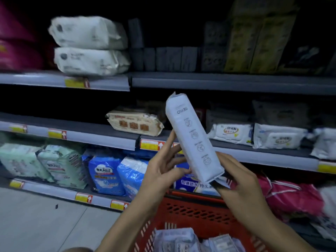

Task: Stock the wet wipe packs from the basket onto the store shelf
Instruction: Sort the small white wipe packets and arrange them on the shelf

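Observation:
A long pale blue wet wipe pack [194,140] stands tilted on end in front of the middle shelf [254,153]. My right hand [241,180] grips its lower end, thumb across the bottom edge. My left hand [163,166] touches the pack's left side with straight, spread fingers. Below, the red basket [192,213] holds several more pale packs [178,240]. White wet wipe packs [278,136] lie on the middle shelf to the right.
A beige pack [135,122] lies on the middle shelf behind my left hand. Two white bundles [89,46] are stacked on the upper shelf. Blue and green bags [103,173] fill the bottom shelf; pink bags [291,197] sit at right. Grey floor [41,220] at lower left.

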Demonstrator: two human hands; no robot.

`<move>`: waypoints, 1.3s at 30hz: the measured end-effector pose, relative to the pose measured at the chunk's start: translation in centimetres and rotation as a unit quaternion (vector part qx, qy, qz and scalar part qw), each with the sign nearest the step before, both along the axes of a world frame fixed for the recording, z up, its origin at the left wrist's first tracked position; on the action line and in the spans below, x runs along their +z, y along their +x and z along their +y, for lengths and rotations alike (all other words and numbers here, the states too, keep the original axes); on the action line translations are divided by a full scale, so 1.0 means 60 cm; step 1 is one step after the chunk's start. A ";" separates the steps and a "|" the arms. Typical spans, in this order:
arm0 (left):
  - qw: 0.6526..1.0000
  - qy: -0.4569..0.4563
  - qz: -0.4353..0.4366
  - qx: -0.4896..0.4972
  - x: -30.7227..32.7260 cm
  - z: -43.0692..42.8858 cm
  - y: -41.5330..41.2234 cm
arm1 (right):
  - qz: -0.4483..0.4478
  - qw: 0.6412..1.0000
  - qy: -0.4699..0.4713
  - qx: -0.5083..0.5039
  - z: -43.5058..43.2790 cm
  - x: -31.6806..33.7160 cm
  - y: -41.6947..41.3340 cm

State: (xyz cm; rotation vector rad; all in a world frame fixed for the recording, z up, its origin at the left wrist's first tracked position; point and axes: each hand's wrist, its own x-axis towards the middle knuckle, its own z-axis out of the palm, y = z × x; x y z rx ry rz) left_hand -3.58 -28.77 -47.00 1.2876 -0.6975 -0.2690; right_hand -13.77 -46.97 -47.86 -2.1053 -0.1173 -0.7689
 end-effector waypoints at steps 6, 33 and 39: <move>0.982 0.091 -0.165 0.003 0.123 -0.001 0.041 | -0.048 0.995 0.088 0.006 0.023 0.121 0.045; 0.931 0.121 -0.165 0.301 0.404 -0.074 0.467 | -0.093 0.980 0.108 -0.142 0.050 0.404 0.571; 0.892 0.240 -0.138 0.358 0.375 -0.097 0.506 | 0.007 0.979 0.056 -0.196 0.056 0.399 0.621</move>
